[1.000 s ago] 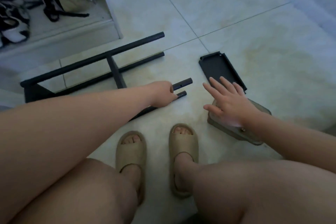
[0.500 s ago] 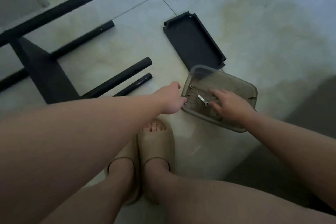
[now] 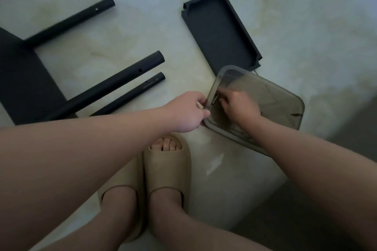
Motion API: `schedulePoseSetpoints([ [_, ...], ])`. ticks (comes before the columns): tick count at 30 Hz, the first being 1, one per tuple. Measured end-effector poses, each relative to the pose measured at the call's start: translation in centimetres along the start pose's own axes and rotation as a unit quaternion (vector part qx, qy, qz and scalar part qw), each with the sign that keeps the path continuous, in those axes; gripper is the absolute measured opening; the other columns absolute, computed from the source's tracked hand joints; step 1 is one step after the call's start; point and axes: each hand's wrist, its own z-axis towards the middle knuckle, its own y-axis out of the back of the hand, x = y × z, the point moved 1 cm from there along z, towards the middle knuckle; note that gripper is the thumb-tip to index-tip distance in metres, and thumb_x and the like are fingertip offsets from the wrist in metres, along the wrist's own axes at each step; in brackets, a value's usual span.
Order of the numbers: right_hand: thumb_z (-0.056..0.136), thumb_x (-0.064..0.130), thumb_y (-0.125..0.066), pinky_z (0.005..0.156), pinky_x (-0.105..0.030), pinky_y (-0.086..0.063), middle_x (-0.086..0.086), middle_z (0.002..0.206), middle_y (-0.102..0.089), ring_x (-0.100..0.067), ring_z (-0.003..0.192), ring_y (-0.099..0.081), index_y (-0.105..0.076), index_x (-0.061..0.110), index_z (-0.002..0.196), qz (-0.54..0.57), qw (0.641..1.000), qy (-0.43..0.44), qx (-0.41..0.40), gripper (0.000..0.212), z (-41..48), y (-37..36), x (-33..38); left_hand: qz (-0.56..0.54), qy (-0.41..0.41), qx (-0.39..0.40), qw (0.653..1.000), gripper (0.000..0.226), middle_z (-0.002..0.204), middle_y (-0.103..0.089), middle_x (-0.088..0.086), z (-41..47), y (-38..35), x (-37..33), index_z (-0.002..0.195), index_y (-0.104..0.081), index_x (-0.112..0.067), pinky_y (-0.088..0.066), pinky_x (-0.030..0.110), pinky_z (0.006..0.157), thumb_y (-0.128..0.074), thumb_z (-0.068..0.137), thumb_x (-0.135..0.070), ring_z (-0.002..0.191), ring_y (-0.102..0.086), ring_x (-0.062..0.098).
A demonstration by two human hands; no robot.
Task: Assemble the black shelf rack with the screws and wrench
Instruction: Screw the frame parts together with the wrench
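- The left hand [image 3: 186, 112] grips the near-left corner of a container [image 3: 275, 100], fingers curled over its rim, and seems to steady it.
- The right hand [image 3: 239, 106] is inside the container with its fingers bent. Their tips are at small metal pieces, probably the screws [image 3: 213, 99], lying against the left wall. Whether one is pinched cannot be told, and no wrench can be made out.
- The container is a shallow, smoky, see-through plastic box with rounded corners, resting on a pale, glossy tiled floor [image 3: 285, 16].
- Just beyond it lies a flat black shelf tray [image 3: 220, 30], matte, with raised edges and notched corners. Its near end meets the container's far corner.
- The rack's tubes lie to the left of both hands, closer to the left hand. A thick tube [image 3: 114, 85] and a thin tube [image 3: 132, 93] lie side by side, running diagonally, with their open ends towards the container. Each has a small hole near its end.
- A screw would likely travel leftward to those holes.
- Farther left, a third tube [image 3: 69, 20] joins a flat black panel [image 3: 22, 79].
- Tan foam slippers [image 3: 167, 169] sit below the hands.
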Motion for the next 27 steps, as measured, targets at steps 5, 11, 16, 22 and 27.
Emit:
schedulePoseSetpoints([
  [5, 0.102, 0.028, -0.049, 0.075, -0.043, -0.054, -0.01, 0.111, -0.07, -0.036, 0.101, -0.063, -0.066, 0.025, 0.123, 0.006, 0.999, -0.025, -0.035, 0.027, 0.2, -0.5, 1.1, -0.013, 0.0, 0.003, 1.0, 0.004, 0.081, -0.072, 0.005, -0.2, 0.0, 0.1, 0.1, -0.06, -0.023, -0.055, 0.035, 0.078, -0.06, 0.099, -0.02, 0.067, -0.064, 0.015],
  [11, 0.102, 0.024, -0.048, 0.074, -0.043, -0.054, -0.009, 0.11, -0.07, -0.034, 0.099, -0.063, -0.067, 0.019, 0.115, 0.003, 0.999, -0.033, -0.037, 0.023, 0.4, -0.3, 1.8, -0.024, 0.001, -0.004, 1.0, 0.004, 0.083, -0.074, 0.007, -0.2, -0.2, 0.3, 0.102, -0.06, -0.022, -0.055, 0.037, 0.08, -0.06, 0.098, -0.021, 0.069, -0.065, 0.019],
  [16, 0.098, 0.026, -0.054, 0.072, -0.044, -0.052, -0.009, 0.106, -0.068, -0.035, 0.096, -0.062, -0.066, 0.017, 0.11, 0.025, 0.998, -0.034, -0.043, 0.02, -0.5, -0.1, 1.7, -0.025, 0.007, -0.008, 1.0, 0.005, 0.084, -0.073, 0.005, -0.3, -0.3, 0.3, 0.104, -0.06, -0.021, -0.051, 0.03, 0.07, -0.059, 0.099, -0.021, 0.069, -0.064, 0.017],
  [22, 0.093, 0.024, -0.064, 0.069, -0.042, -0.051, -0.002, 0.098, -0.062, -0.027, 0.088, -0.06, -0.068, 0.014, 0.096, 0.105, 0.988, -0.016, -0.115, 0.011, -3.3, 2.4, 1.6, -0.012, 0.036, -0.024, 0.999, 0.028, 0.098, -0.071, 0.004, -1.1, 0.6, -0.4, 0.121, -0.055, -0.02, -0.048, 0.022, 0.059, -0.061, 0.098, -0.034, 0.078, -0.066, 0.016],
  [27, 0.093, 0.018, -0.066, 0.071, -0.043, -0.054, 0.004, 0.091, -0.061, -0.019, 0.077, -0.061, -0.068, 0.015, 0.091, 0.158, 0.971, 0.049, -0.172, 0.004, -6.1, 7.9, 3.6, -0.154, 0.119, -0.085, 0.977, 0.019, 0.107, -0.064, 0.005, -3.0, 3.0, -3.1, 0.111, -0.053, -0.016, -0.052, 0.029, 0.067, -0.045, 0.104, -0.032, 0.089, -0.064, 0.022],
])
